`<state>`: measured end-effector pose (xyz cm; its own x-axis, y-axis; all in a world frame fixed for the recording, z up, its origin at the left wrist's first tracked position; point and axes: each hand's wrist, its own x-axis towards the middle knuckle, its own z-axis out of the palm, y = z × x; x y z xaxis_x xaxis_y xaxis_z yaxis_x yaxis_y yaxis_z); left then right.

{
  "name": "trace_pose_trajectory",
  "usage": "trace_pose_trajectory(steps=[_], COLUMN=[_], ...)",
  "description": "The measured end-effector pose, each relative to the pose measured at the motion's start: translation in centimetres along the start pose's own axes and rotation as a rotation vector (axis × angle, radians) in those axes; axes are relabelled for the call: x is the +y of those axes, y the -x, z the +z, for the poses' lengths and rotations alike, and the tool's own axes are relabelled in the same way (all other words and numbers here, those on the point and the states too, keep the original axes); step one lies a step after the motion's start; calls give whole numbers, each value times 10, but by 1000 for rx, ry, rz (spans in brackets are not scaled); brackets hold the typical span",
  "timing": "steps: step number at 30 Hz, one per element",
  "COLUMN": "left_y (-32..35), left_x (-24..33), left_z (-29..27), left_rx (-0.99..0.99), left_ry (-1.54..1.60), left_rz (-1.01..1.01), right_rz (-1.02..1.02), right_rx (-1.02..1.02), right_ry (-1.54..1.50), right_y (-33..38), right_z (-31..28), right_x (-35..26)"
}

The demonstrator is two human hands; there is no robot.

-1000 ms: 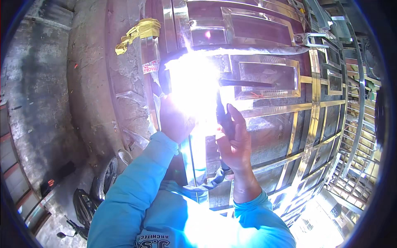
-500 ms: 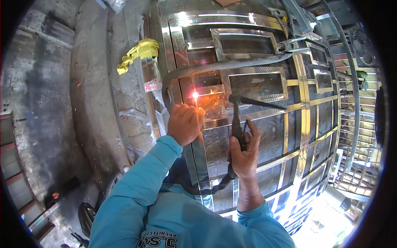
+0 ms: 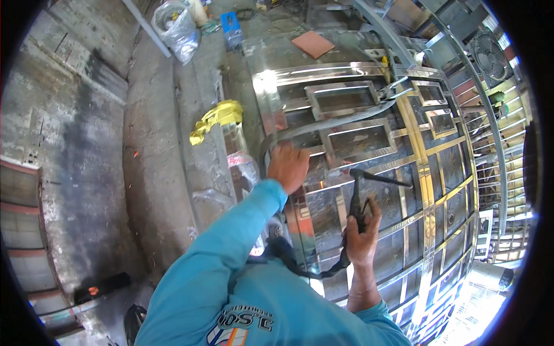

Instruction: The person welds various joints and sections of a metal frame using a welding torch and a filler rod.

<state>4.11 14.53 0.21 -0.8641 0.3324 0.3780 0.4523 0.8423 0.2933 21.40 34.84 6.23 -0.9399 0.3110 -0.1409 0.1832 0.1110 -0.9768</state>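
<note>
While the right hand [image 3: 362, 237] grips a black torch [image 3: 356, 196], lettering [image 3: 255, 319] marks the shirt [image 3: 306, 308]; what the left hand [image 3: 288, 167] holds is unclear

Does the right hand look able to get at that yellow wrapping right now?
Probably not: the right hand is holding a black torch, and the left hand sits between it and the yellow wrapping.

From far off I see a rough grey wall [image 3: 52, 109] with a dark patch [image 3: 86, 138] on the left, grey floor [image 3: 153, 167] beside it, a round fan [image 3: 490, 55] upper right, bright light [image 3: 470, 317] below.
</note>
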Motion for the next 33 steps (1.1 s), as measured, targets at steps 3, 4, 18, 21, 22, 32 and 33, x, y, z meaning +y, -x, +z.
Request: trace_pose_trajectory(steps=[3, 4, 18, 21, 22, 32, 33], left_y=[-1, -1, 28, 155, 222, 676, 672], left_x=[-17, -24, -132, -239, -302, -441, -446], left_z=[-4, -4, -42, -5, 20, -105, -105], left_rx=[-107, -112, 72, -43, -435, -950, -984], left_ry=[109, 223, 467, 555, 351, -18, -21], left_rz=[-276, -434, -409, -383, -477, -409, -396], right_rz=[-73, -85, -305, -153, -98, 151, 89], right_rx=[-38, -27, 101, 175, 160, -201, -218], right_ry=[22, -8, 154, 147, 142, 465, 542], right_y=[7, 6, 46, 75, 86, 115, 115], right_z=[5, 12, 125, 159, 178, 299, 308], right_x=[-9, -17, -81, -91, -100, -101, -106])
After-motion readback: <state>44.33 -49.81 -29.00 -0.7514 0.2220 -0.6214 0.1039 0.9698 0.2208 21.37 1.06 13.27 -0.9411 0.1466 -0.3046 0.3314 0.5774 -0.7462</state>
